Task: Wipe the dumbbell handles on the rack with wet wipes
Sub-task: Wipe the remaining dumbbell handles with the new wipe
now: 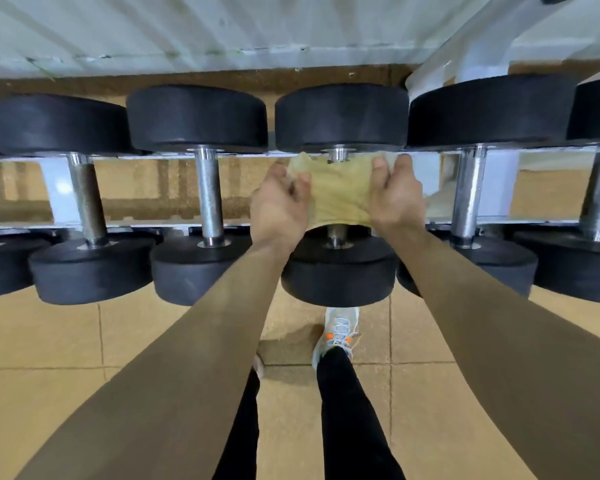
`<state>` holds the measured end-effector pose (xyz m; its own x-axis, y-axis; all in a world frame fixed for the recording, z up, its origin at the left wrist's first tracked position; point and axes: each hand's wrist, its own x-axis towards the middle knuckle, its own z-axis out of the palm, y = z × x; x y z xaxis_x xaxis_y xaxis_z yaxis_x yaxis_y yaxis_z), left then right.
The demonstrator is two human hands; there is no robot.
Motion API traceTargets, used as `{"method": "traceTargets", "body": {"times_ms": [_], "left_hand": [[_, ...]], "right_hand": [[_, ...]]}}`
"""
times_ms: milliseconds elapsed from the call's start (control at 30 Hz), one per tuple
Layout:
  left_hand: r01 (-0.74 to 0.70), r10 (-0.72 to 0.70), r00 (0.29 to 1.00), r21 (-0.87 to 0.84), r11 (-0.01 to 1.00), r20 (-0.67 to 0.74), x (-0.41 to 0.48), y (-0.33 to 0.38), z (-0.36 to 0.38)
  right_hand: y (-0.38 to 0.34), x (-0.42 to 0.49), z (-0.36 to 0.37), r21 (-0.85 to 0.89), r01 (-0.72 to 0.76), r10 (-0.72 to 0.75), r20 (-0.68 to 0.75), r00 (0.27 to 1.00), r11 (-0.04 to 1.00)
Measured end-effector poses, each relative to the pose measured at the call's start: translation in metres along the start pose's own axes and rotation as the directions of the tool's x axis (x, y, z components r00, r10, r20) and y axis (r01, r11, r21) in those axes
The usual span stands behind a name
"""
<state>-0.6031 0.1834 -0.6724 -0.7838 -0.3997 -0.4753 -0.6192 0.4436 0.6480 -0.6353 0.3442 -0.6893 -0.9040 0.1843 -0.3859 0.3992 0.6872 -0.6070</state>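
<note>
Across the bottom, tan tiled floor [49, 341]; along the top, a white ribbed wall [153, 26]. Between them, a white rack [59, 188] carrying a row of black-headed dumbbells [196, 116], side by side on two rails, chrome bars spanning the gap. On the middle dumbbell [340, 268], a yellowish wet wipe [336, 195] draped over the handle [338, 154] and covering nearly all of it, with only short chrome ends showing next to the two heads. At the wipe's left edge, the left hand [279, 206], fingers curled and clamped on the fabric. At the right edge, the right hand [395, 199], fingers likewise curled and pinching the wipe. Fabric stretched taut between the two hands. Bare forearms reaching in from the lower corners. Just below the near head of that dumbbell, a grey shoe [338, 332] with an orange mark, flat on the floor, black trouser legs behind it.
</note>
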Motion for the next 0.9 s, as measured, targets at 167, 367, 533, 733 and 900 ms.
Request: {"method": "traceTargets", "body": {"times_ms": [167, 367, 533, 733, 900], "left_hand": [[0.083, -0.075, 0.995, 0.113, 0.99, -0.072, 0.006, -0.005, 0.014], [0.063, -0.12, 0.93, -0.172, 0.983, -0.348, -0.035, -0.008, 0.021], [0.287, -0.38, 0.873, -0.308, 0.907, -0.305, -0.051, -0.012, 0.041], [0.241, -0.319, 0.877, -0.245, 0.939, -0.359, -0.052, -0.018, 0.05], [0.28, -0.353, 0.87, -0.244, 0.928, -0.344, -0.048, -0.021, 0.055]], "right_hand": [[0.012, 0.016, 0.007, -0.008, -0.044, 0.045, 0.044, 0.998, 0.999], [-0.01, -0.019, -0.006, -0.042, 0.017, -0.028, -0.272, 0.962, 0.999], [-0.043, -0.021, 0.022, 0.096, -0.37, 0.331, 0.286, 0.899, 0.924], [-0.042, 0.016, 0.06, 0.189, -0.415, 0.353, 0.288, 0.89, 0.89], [-0.023, 0.039, 0.049, 0.465, -0.582, 0.226, 0.618, 0.753, 0.667]]}}
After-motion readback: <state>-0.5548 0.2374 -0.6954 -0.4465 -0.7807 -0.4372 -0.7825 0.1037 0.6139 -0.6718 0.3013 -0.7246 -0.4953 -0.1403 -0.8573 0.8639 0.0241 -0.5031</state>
